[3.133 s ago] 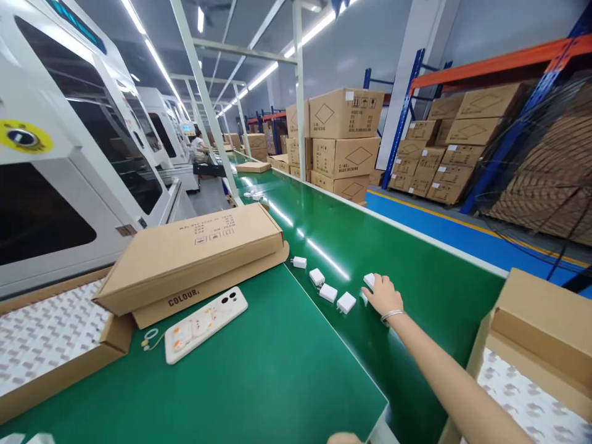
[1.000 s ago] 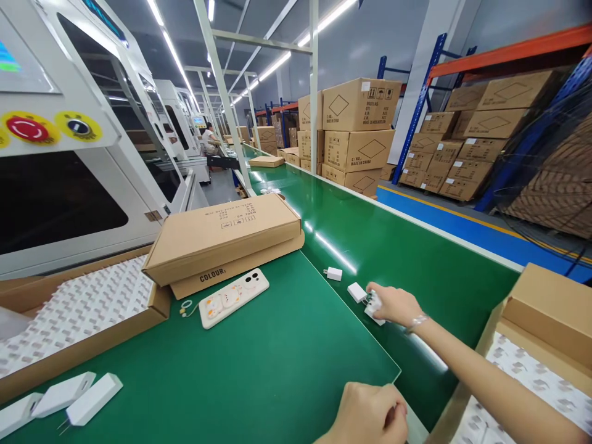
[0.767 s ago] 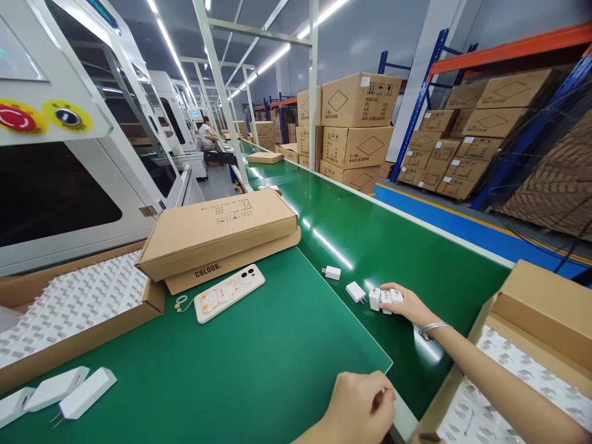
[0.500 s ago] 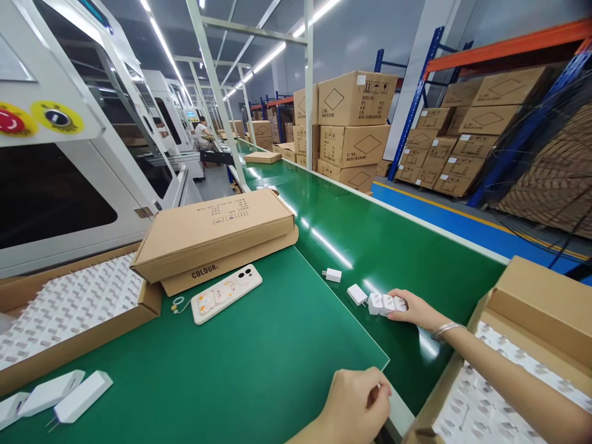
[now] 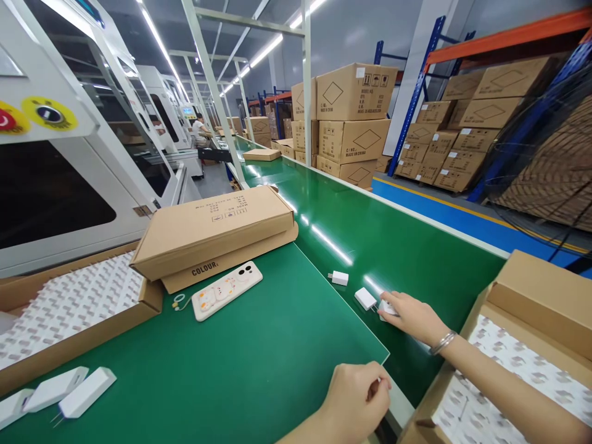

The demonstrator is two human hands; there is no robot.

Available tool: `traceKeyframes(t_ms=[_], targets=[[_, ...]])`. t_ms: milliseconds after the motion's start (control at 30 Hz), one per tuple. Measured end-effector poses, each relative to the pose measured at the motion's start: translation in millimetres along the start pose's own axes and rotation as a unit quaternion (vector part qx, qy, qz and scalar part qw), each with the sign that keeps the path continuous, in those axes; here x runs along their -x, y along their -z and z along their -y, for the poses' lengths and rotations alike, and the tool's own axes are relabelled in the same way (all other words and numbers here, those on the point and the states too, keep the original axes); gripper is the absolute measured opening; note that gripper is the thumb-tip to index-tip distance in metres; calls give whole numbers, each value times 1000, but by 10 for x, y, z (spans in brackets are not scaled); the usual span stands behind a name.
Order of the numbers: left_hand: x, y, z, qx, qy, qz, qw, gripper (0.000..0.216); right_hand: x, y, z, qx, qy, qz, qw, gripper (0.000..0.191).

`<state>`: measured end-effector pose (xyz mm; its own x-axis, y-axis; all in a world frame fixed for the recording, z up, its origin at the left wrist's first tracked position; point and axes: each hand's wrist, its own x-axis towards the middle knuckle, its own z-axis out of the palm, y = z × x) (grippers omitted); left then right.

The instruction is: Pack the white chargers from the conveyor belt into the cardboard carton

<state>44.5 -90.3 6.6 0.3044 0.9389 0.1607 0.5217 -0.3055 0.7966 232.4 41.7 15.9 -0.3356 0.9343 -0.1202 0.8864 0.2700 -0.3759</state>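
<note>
My right hand (image 5: 411,316) reaches over the green conveyor belt with its fingers closed around white plug chargers (image 5: 386,310), which it mostly covers. Just beyond its fingertips a loose white charger (image 5: 365,298) lies on the belt, prongs toward the hand. Farther left lies another charger (image 5: 340,279), its prongs pointing left. My left hand (image 5: 357,394) rests curled at the near corner of the green table mat (image 5: 259,370), with nothing visible in its fingers. To the right, an open carton (image 5: 522,296) holds rows of white chargers beneath my right forearm.
At left stands an open carton (image 5: 155,296) packed with chargers, several loose chargers (image 5: 87,393) in front of it. A closed cardboard box (image 5: 217,228) and a phone (image 5: 227,291) lie on the mat. Machines line the left; stacked cartons (image 5: 354,92) stand beyond the belt. A person (image 5: 198,131) sits far back.
My right hand has turned palm-down over the chargers it holds, hiding most of the row. The two loose chargers appear slightly farther right. My left hand stays curled in nearly the same place.
</note>
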Motion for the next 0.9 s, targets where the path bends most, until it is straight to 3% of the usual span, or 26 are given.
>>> traceKeyframes(t_ms=[100,167,200,267,333,400,500,567,633,733,833,900], targets=[[-16,6,12,5,-2,5,1000,18,58,154,-63,-66,-25,23,997,32],[-25,8,19,10,-5,5,1000,18,205,288,-85,-219,-58,52,973,37],[-26,8,20,13,-6,5,1000,18,315,348,-86,-333,-78,66,937,38],[-23,9,14,22,-6,4,1000,18,587,433,-76,-568,-116,78,811,36],[-17,17,-14,34,10,1,999,19,882,456,-76,-703,-146,67,693,33],[-32,39,-73,39,46,2,998,21,1139,426,-106,-755,-166,44,633,32],[-156,80,-219,-4,86,62,994,22,1391,343,-181,-782,-163,27,601,35],[-339,75,-329,-85,75,100,989,21,1479,300,-217,-794,-153,25,588,39],[-588,5,-412,-210,64,87,972,20,1532,277,-229,-806,-138,32,574,40],[-980,-226,-450,-387,100,37,916,21,1589,269,-222,-822,-94,55,559,41],[-1247,-514,-413,-446,126,23,886,33,1645,285,-205,-834,-51,69,546,43],[-1332,-664,-386,-459,138,46,877,40,1675,308,-188,-838,-31,72,540,43]])
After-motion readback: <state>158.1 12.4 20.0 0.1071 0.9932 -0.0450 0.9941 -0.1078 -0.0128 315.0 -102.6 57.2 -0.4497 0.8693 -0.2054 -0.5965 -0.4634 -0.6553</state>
